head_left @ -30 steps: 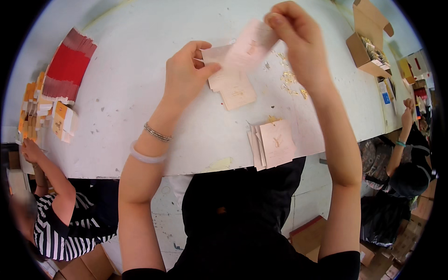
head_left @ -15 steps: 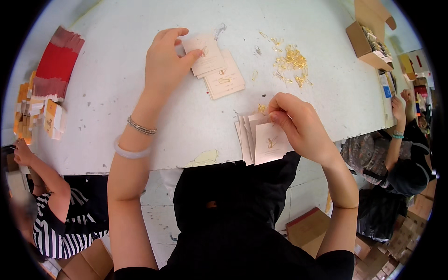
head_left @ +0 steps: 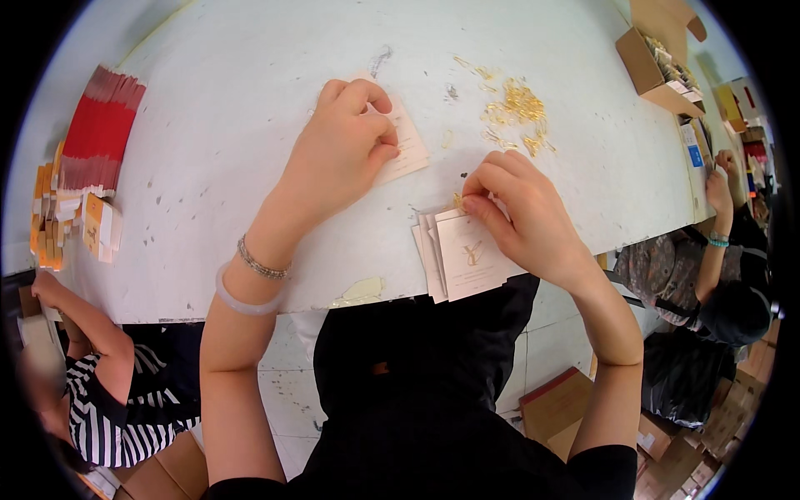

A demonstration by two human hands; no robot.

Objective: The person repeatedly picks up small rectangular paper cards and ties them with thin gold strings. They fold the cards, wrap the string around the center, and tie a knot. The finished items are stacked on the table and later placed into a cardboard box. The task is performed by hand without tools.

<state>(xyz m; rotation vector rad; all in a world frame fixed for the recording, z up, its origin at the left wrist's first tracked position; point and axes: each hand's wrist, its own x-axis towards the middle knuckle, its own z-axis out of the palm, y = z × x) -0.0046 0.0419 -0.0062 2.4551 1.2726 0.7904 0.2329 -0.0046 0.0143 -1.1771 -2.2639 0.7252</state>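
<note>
"Left grip (head_left: 346,142) first. Its fingers are curled in over the far cards (head_left: 410,150). Is it pinching one?"

"I can't tell, because the hand hides it. What about the right grip (head_left: 521,217)?"

"Thumb and finger are bent close together at the top corner of the near stack (head_left: 472,257), by the near edge of the table (head_left: 225,108). I can't tell if they have hold of a card."

"What just changed?"

"A moment ago the left thumb lay on the top far card, spread away from the fingers. Now that grip has moved across the cards and curled up. The right one has stayed by the near stack."

"What does that mean for the work?"

"I think both lots of cards are being handled at once."

"And farther out?"

"Little gold pieces (head_left: 521,104) lie in a heap past the right grip. A red stack (head_left: 102,129) is well off to the left, and an open box (head_left: 639,71) is off to the right."
</note>
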